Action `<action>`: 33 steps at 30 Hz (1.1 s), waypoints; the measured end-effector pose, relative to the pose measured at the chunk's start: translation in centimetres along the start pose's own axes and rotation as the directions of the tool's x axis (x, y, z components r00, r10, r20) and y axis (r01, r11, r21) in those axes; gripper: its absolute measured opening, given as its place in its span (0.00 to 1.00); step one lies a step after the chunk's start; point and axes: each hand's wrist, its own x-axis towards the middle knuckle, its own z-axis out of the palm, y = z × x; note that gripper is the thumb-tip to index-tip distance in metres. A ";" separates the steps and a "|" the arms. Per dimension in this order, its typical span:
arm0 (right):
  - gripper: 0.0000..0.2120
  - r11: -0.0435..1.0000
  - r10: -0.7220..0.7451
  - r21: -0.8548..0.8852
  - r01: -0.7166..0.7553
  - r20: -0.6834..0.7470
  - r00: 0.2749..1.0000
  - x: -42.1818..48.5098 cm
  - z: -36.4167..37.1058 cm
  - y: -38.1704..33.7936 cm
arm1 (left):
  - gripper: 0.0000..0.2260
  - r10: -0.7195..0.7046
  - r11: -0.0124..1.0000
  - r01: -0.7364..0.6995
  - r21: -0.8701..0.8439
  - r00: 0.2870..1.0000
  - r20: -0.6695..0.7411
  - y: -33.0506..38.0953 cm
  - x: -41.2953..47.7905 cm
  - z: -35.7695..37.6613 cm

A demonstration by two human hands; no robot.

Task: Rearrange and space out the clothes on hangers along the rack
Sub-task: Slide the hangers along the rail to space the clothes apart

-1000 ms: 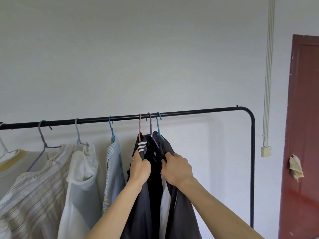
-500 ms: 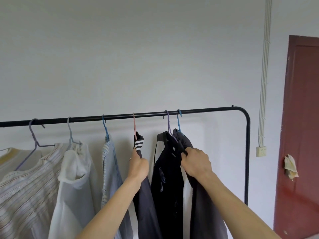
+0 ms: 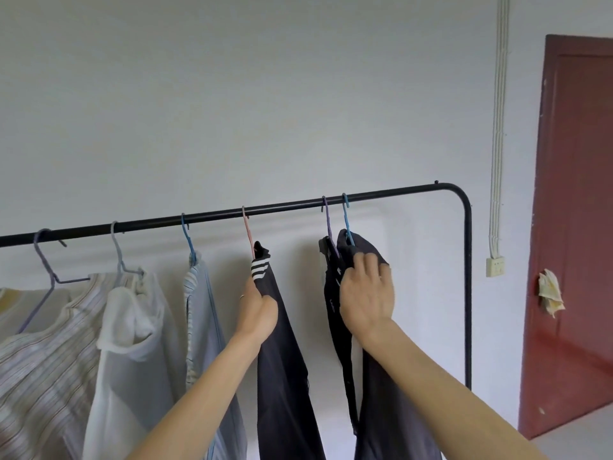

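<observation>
Two dark garments on purple and blue wire hangers [image 3: 335, 224] now hang well right of the dark white-striped garment [image 3: 275, 327] on its pink hanger, a gap opened within the last second from one tight bunch. The right hand [image 3: 366, 293] grips the pair's shoulders; the left hand [image 3: 257, 310] clasps the striped piece. All hang long-axis downward, edge-on, from the black metal rack rail [image 3: 391, 192]. The pair, still touching, likely needs parting next.

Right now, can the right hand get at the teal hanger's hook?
Probably yes. The right hand grips dark clothes just below the teal hanger, and nothing blocks the way up to its hook on the rail; the purple hanger sits just left.
</observation>
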 end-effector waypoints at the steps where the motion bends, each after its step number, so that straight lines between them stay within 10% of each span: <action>1: 0.04 1.000 -0.024 -0.013 0.024 0.029 0.999 -0.2 -0.1 -0.8 | 0.32 -0.001 1.000 0.001 0.012 1.000 0.000 0.0 0.0 0.0; 9: 0.18 0.957 0.088 0.237 -0.170 0.321 0.943 1.0 -1.4 -2.1 | 0.29 -0.010 0.999 0.010 0.032 1.000 0.002 -0.4 0.5 -0.3; 14: 0.15 0.596 0.008 0.645 -0.478 0.590 0.807 1.4 0.0 -1.1 | 0.31 0.027 0.996 -0.027 0.081 1.000 -0.003 -0.4 0.5 -1.1; 18: 0.09 0.320 0.013 0.827 -0.463 0.485 0.875 0.7 1.7 -0.8 | 0.22 -0.035 0.990 0.041 0.134 0.998 -0.052 -0.3 0.7 -1.9; 33: 0.02 0.497 -0.122 0.842 -0.210 0.308 0.944 0.2 -0.2 -1.2 | 0.29 0.043 0.999 -0.041 0.030 0.997 -0.071 -0.3 0.6 -0.2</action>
